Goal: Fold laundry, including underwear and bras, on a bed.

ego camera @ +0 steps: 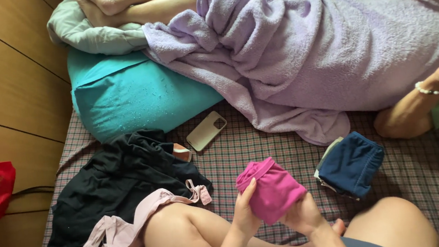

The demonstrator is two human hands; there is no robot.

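Both my left hand and right hand grasp the pink folded garment; loosened fingers could unfold it toward the navy stack at three o'clock.

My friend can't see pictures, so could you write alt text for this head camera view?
Two hands, left hand and right hand, hold a folded pink garment above a checked bedsheet. Nearby lie a folded blue garment, a dark clothes pile, a phone, and another person under a purple towel.
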